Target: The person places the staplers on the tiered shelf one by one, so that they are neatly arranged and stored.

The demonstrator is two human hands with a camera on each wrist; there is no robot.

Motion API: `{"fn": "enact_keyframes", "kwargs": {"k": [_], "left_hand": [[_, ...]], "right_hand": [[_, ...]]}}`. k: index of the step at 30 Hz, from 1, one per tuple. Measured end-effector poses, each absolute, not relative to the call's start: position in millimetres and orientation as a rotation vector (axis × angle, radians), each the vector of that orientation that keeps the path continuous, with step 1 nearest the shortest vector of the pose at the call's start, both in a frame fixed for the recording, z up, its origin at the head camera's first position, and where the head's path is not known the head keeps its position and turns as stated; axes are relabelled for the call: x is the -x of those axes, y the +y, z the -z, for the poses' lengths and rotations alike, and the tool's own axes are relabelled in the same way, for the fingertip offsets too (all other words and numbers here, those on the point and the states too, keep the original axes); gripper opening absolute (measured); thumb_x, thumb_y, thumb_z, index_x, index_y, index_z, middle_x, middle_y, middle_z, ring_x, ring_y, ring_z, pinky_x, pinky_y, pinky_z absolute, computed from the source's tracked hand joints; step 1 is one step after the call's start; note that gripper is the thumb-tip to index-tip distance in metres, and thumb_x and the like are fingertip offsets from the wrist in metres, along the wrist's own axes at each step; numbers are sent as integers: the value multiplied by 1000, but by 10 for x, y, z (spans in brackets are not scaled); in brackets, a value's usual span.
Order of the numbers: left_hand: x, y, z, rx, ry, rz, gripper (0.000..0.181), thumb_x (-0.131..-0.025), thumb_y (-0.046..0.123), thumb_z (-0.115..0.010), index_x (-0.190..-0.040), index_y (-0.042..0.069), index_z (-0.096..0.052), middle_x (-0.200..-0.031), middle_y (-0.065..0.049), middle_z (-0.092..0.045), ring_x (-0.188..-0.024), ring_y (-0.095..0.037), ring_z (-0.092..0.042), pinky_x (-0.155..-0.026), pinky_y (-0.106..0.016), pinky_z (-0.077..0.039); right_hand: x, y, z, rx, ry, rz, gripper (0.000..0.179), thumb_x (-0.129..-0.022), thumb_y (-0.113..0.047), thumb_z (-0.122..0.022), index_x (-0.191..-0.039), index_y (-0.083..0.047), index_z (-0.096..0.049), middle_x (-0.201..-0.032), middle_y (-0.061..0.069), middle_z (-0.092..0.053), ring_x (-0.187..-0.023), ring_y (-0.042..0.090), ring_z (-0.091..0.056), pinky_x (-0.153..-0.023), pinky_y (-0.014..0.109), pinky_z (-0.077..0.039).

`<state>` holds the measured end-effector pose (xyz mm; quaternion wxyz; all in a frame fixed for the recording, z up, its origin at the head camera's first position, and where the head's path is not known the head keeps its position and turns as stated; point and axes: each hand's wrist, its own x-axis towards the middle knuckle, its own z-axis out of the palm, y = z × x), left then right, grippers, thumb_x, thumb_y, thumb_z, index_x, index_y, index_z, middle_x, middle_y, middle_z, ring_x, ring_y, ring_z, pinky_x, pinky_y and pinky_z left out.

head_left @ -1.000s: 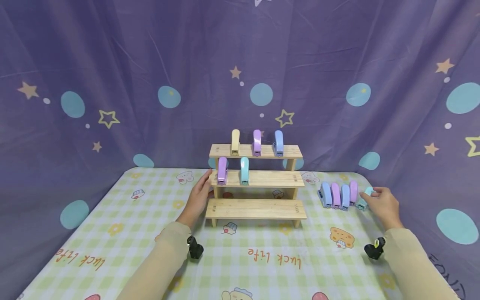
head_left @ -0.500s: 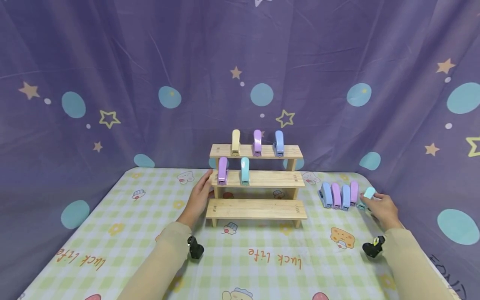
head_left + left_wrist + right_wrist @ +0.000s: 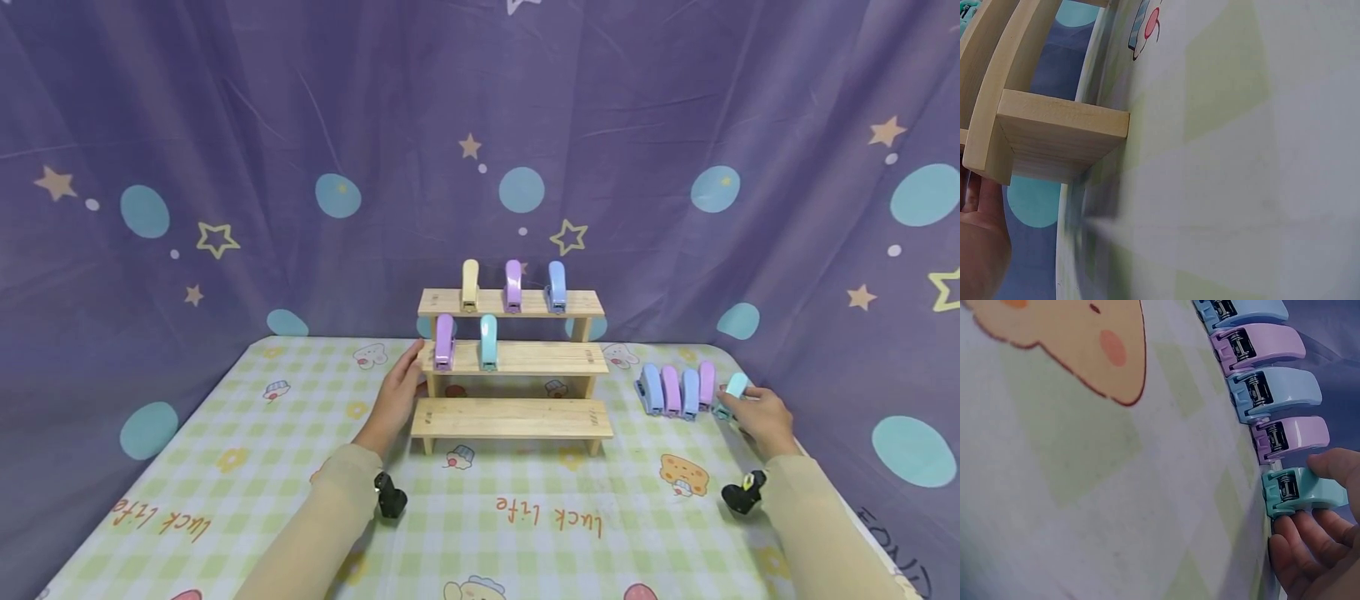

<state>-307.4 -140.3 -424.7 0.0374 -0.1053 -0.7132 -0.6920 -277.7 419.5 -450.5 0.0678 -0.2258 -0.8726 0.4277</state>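
Pinching the teal stapler now, with the fingers of the right hand narrowed to its width! Over at three o'clock from the wooden stand, just beside a row of blue and purple staplers on the counter. Meanwhile, at nine o'clock, touching the stand's end with the left hand, held fairly straight-fingered.
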Motion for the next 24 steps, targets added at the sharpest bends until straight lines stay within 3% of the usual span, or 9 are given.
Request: {"fn": "enact_keyframes", "kwargs": {"k": [12,24], "left_hand": [[3136,-1397,4336,333,-2205,2050,49,-112,26,-35,-159,16,-29,-162,-6,-29,-141,-30,-39,-113,-49,-39],[3115,-1404,4318,320,-2226,2055,50,-112,29,-35,-160,18,-28,-163,-5,-28,-142,-30,-37,-114,-47,-38]], "right_hand": [[2735,4198,4502,681,-2632,-1254,81,-94,-48,-64,-142,13,-41,-132,33,-49,-80,22,-64,-57,24,-55],[2651,4221,4466,548,-2639,-1237,86,-94,-52,-63,-144,14,-37,-131,33,-53,-84,22,-64,-61,24,-57]]}}
